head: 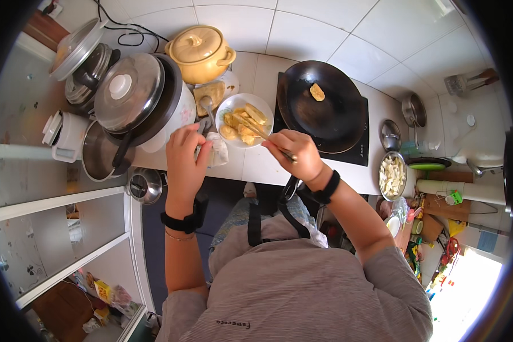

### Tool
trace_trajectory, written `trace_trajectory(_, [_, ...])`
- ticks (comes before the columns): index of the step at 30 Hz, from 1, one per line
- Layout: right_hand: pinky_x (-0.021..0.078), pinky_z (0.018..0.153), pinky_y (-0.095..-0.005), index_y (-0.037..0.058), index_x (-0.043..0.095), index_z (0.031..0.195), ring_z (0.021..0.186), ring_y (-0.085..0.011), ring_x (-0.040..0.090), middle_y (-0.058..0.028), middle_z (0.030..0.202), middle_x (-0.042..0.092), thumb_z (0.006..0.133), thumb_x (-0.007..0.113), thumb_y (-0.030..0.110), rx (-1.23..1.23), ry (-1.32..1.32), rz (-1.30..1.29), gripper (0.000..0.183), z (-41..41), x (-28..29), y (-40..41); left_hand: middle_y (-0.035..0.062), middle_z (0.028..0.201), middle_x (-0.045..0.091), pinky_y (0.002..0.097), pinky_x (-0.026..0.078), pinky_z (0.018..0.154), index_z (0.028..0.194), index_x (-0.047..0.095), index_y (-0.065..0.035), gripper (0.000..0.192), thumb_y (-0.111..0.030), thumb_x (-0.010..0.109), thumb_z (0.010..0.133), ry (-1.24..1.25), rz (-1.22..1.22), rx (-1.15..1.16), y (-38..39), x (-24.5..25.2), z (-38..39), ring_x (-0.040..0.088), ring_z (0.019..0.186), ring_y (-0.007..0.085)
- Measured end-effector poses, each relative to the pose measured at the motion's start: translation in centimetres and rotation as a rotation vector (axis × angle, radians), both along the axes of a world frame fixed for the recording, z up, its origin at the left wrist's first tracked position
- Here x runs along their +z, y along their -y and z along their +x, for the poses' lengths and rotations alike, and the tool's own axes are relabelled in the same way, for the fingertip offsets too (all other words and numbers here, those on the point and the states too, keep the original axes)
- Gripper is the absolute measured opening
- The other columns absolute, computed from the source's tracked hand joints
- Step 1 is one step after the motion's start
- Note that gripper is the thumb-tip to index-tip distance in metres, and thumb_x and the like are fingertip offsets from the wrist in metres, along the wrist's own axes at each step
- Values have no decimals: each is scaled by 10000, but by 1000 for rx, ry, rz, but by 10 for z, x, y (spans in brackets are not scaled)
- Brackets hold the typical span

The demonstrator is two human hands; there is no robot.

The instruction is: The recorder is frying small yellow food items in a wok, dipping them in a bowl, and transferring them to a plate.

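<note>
Chopsticks [256,128] are gripped in my right hand [297,156], their tips among yellow, egg-coated pieces [228,131] in a white bowl [266,106]. To the right of the bowl, a dark wok [320,122] holds one browned piece [317,92] high on its far side. The wok sits on a black induction cooktop [355,157]. Held up left of the bowl, my left hand [186,156] has bent, parted fingers and nothing in it. Close beside it, a crumpled white cloth or paper [218,149] lies at the counter edge. A metal spoon [207,102] leans behind the bowl.
A yellow lidded pot [201,51] stands against the tiled wall. Left of my left hand are a large lidded pan [130,94] and a steel pot [98,156]. At the counter's right end, a metal bowl [392,175] holds pale cut pieces. A sliding glass door [60,231] borders the left.
</note>
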State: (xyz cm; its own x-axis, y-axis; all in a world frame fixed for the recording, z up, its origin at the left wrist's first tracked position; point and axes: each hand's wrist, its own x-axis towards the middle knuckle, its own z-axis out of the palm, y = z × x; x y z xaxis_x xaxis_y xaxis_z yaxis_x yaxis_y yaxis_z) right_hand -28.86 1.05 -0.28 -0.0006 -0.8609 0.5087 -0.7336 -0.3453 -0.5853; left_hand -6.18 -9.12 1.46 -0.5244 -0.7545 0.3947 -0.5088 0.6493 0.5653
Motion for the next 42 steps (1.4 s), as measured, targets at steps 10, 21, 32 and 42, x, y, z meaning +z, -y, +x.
trace_trajectory(10, [472,618,-383,58,585,792,713,-301,572,-98,735,548,840,604,234,128,-213,167,183,31,-65,62,152,1105,557,405,393,894,1002,558,-43,227,-17,598,780,-15,116,69,-36,-29,29,515,1035,335])
trace_trajectory(21, [476,546,-265,26,643,819,587,-163,600,-88,717,627,845,639,72,-541,344,-16,53,-55,19,-19,163,1040,570,404,404,829,861,539,-19,102,-34,603,783,16,202,59,-45,-45,37,531,965,340])
trace_trajectory(32, [473,614,-307,42,633,831,668,-246,604,-104,754,608,865,627,206,-722,251,140,168,-163,-67,-16,185,1093,552,372,401,919,1052,535,1,270,22,548,784,20,288,8,-55,-41,23,522,1054,347])
trace_trajectory(42, [466,477,-248,39,633,830,489,-95,570,-51,610,597,892,605,259,-870,530,163,230,-185,-81,-7,193,1086,560,402,418,895,1053,540,7,268,-7,570,788,9,279,69,-61,-52,43,526,1027,367])
